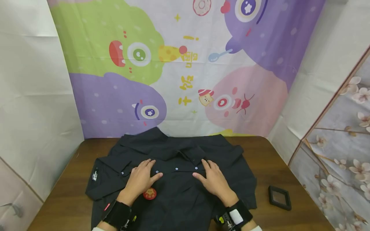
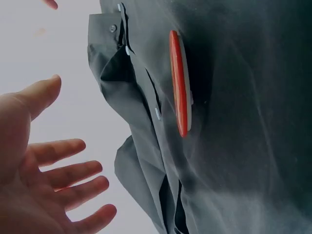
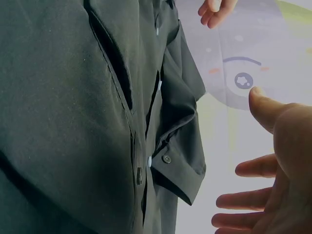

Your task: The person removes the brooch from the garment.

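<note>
Apparently in hand: a pause over the spread shirt (image 1: 179, 192), with nothing gripped. Would next call, as a judgement, for lowering fingertips to the cloth and pinching or smoothing it lightly, minding the badge (image 1: 149, 193) so as not to drag or flip it.

Released, with fingers spread and nothing held: left hand (image 1: 142, 178) and right hand (image 1: 214, 179), poised over the middle of the shirt, seemingly apart from the cloth in the wrist views.

Laid across the worktop (image 1: 62, 199), beneath the 2 hands: the shirt. Dark, nearly black, thin-looking; lightly creased over the near part, more rumpled along the button line. Shows at least 3 pale buttons (image 1: 176, 168) in a row running left to right, plus a small white mark (image 1: 94, 175) at the shirt's left side. Carries the badge, red and round, on the near half of the shirt, just beside the left hand. Cannot tell whether fastened or merely resting.

Right of the shirt, on the worktop: a black frame (image 1: 279, 198). Behind the shirt: a cartoon-printed curtain (image 1: 115, 102).
</note>
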Demonstrator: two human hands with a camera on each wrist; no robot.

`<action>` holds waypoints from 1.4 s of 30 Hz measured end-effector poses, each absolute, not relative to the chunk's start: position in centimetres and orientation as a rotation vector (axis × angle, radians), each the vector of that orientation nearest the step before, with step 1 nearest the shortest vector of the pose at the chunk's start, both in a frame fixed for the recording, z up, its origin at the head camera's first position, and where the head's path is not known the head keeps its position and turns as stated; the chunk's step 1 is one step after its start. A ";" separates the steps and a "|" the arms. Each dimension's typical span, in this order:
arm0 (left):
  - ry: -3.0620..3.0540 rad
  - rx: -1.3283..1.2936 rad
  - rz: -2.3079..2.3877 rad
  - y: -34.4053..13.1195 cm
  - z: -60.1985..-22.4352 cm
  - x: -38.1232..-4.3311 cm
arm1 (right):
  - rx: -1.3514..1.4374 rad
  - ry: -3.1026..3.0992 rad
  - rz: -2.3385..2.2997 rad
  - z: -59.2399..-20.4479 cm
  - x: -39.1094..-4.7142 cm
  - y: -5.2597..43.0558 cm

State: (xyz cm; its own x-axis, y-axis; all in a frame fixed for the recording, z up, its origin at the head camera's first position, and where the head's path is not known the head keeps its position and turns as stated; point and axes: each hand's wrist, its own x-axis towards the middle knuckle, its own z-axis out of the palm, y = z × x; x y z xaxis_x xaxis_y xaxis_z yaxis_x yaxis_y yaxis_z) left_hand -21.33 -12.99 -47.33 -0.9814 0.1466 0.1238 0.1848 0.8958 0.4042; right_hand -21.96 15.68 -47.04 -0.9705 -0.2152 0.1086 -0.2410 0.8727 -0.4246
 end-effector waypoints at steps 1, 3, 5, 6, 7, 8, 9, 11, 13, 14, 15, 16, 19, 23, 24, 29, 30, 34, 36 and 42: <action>-2.968 -0.263 -0.649 -13.0 -47.4 -21.3 | 0.366 -2.986 0.688 -47.1 -21.9 15.6; -2.970 -0.268 -0.658 -13.1 -47.5 -21.2 | 0.374 -2.985 0.694 -47.1 -21.8 15.5; -2.980 -0.275 -0.655 -13.2 -47.5 -21.1 | 0.376 -2.981 0.703 -47.2 -21.8 15.4; -2.986 -0.278 -0.657 -13.3 -47.5 -21.1 | 0.381 -2.976 0.707 -47.2 -21.8 15.3; -2.992 -0.281 -0.662 -13.4 -47.4 -21.0 | 0.387 -2.969 0.715 -47.2 -21.8 15.2; -2.995 -0.284 -0.662 -13.4 -47.3 -21.0 | 0.393 -2.960 0.723 -47.1 -21.8 15.1; -2.994 -0.287 -0.664 -13.5 -47.3 -21.1 | 0.400 -2.953 0.727 -47.2 -21.8 15.1; -2.990 -0.295 -0.674 -13.7 -47.2 -21.1 | 0.415 -2.944 0.732 -47.2 -21.9 14.9; -2.987 -0.299 -0.687 -13.8 -47.1 -21.1 | 0.431 -2.934 0.736 -47.2 -22.0 14.7; -2.990 -0.301 -0.692 -13.9 -47.2 -21.1 | 0.435 -2.932 0.736 -47.2 -22.0 14.6; -2.995 -0.301 -0.705 -14.0 -47.2 -21.1 | 0.435 -2.932 0.736 -47.3 -22.0 14.5; -3.002 -0.300 -0.714 -14.1 -47.2 -21.0 | 0.435 -2.933 0.736 -47.2 -22.0 14.4; -3.026 -0.292 -0.747 -14.3 -47.3 -21.0 | 0.434 -2.928 0.744 -47.1 -21.9 14.2; -3.037 -0.300 -0.799 -14.5 -47.5 -21.0 | 0.431 -2.917 0.754 -47.1 -21.8 14.0; -3.036 -0.306 -0.806 -14.5 -47.6 -21.0 | 0.433 -2.916 0.754 -47.1 -21.8 14.0; -3.051 -0.323 -0.788 -14.6 -47.7 -20.9 | 0.461 -2.913 0.758 -47.2 -21.8 13.8; -3.055 -0.324 -0.786 -14.6 -47.7 -20.8 | 0.465 -2.914 0.757 -47.3 -21.8 13.7; -3.065 -0.321 -0.797 -14.6 -47.7 -20.8 | 0.470 -2.911 0.769 -47.3 -21.8 13.6; -3.065 -0.316 -0.800 -14.6 -47.7 -20.8 | 0.472 -2.914 0.773 -47.3 -21.8 13.6; -3.063 -0.309 -0.814 -14.8 -47.7 -20.8 | 0.482 -2.928 0.788 -47.4 -21.8 13.3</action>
State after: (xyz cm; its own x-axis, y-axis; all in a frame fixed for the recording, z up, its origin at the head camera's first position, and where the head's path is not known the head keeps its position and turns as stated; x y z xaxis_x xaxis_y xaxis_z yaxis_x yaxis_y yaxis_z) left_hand -20.76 -14.79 -47.69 -0.9803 0.1973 0.0083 0.1754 0.8505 0.4960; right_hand -21.83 13.25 -47.36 -0.9482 -0.2806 0.1487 -0.3173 0.8192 -0.4777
